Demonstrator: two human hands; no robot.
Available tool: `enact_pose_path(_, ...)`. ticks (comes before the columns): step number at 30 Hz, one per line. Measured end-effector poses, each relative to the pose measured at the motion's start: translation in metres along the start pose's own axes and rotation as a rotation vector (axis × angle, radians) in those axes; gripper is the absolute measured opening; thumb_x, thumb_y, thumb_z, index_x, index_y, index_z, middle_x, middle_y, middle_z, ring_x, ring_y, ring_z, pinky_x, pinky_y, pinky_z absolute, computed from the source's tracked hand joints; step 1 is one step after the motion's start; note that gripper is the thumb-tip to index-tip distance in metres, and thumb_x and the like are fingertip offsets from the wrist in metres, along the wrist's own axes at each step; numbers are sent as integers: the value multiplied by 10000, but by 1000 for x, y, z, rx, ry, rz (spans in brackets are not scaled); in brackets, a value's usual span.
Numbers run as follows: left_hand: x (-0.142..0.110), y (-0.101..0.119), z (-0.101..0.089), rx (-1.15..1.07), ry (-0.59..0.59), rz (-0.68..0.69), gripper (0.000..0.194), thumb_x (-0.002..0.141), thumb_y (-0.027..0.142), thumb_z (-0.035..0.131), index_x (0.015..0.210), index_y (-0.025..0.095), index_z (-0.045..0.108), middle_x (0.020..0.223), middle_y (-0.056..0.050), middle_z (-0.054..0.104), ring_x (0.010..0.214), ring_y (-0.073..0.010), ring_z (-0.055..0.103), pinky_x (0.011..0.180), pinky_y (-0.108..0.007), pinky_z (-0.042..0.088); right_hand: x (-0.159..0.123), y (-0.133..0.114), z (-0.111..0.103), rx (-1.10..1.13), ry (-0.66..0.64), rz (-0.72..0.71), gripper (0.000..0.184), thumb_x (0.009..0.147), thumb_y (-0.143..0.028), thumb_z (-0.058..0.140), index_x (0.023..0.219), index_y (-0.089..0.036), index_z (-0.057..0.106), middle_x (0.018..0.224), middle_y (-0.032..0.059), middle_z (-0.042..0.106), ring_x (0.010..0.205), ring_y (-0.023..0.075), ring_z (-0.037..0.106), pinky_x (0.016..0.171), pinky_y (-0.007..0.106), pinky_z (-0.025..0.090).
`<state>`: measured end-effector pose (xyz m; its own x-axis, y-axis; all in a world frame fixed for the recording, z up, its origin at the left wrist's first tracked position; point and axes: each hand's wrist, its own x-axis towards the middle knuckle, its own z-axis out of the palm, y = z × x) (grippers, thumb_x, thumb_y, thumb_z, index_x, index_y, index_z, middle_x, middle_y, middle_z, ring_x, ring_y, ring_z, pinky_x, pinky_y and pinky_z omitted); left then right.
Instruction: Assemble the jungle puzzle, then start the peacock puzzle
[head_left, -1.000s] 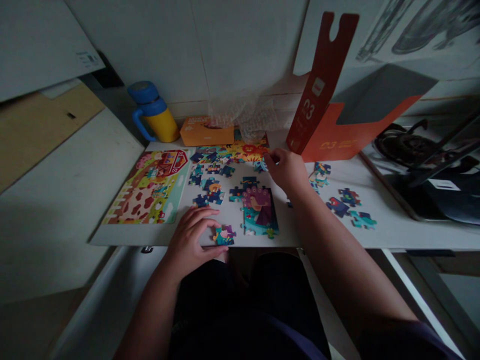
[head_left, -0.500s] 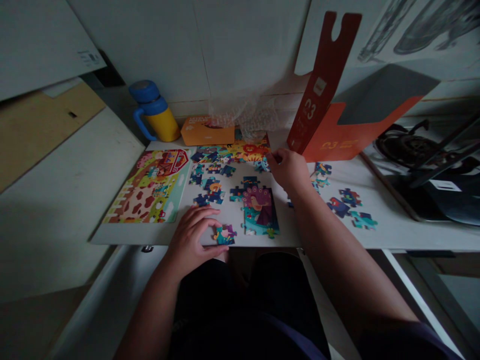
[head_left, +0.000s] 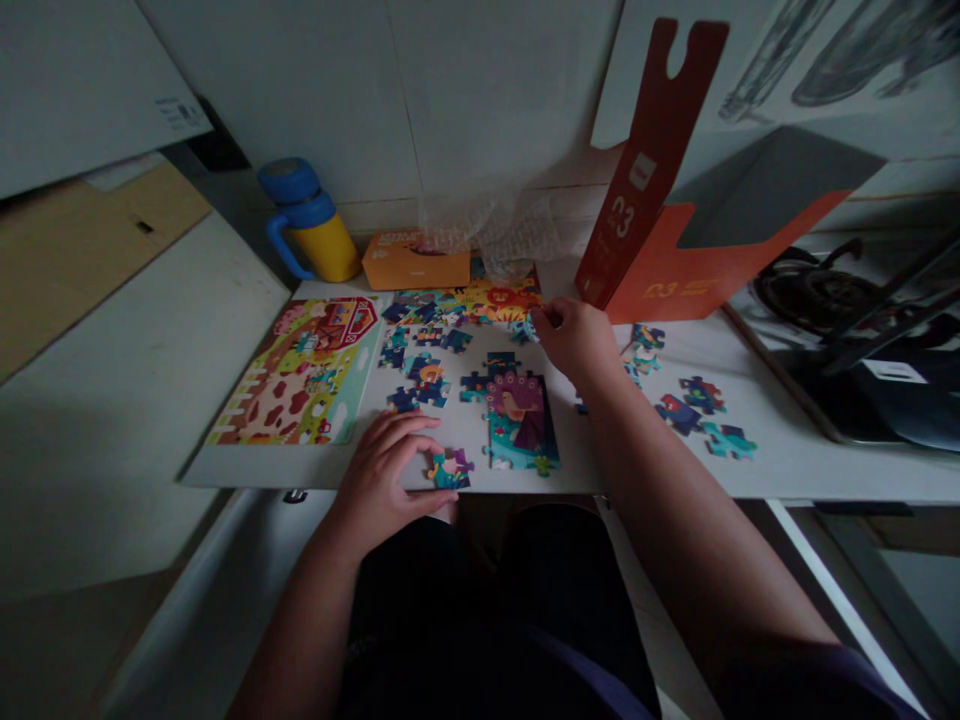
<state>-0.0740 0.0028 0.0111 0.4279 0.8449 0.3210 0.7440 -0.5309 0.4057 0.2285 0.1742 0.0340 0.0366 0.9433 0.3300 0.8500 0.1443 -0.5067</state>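
Note:
My left hand rests at the table's front edge, thumb and fingers spread around a small puzzle piece in teal and purple. Farther back, my right hand has its thumb and forefinger pinched on a bluish puzzle piece, mostly covered by the fingers. Between the hands lies a partly joined puzzle with a purple peacock, dark blue pieces attached along its top. More loose pieces are scattered to its left, and several others lie beyond my right forearm.
A farm picture sheet covers the table's left part. Along the wall stand a blue and yellow flask, an orange box and clear bubble wrap. A tall open orange-red box rises at the back right, beside a stove.

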Motion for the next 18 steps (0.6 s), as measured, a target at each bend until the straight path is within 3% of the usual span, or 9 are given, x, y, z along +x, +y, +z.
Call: enact_pose_path(18, 0, 1, -2, 18, -20, 27, 363, 896, 454, 842, 1201, 301, 718, 1422, -66, 711, 1392, -320, 609, 1297, -608, 344, 1, 2, 3, -10, -32, -35, 331, 1012, -436, 594, 823, -207, 740, 807, 95, 754, 666, 208, 586, 611, 336, 288)
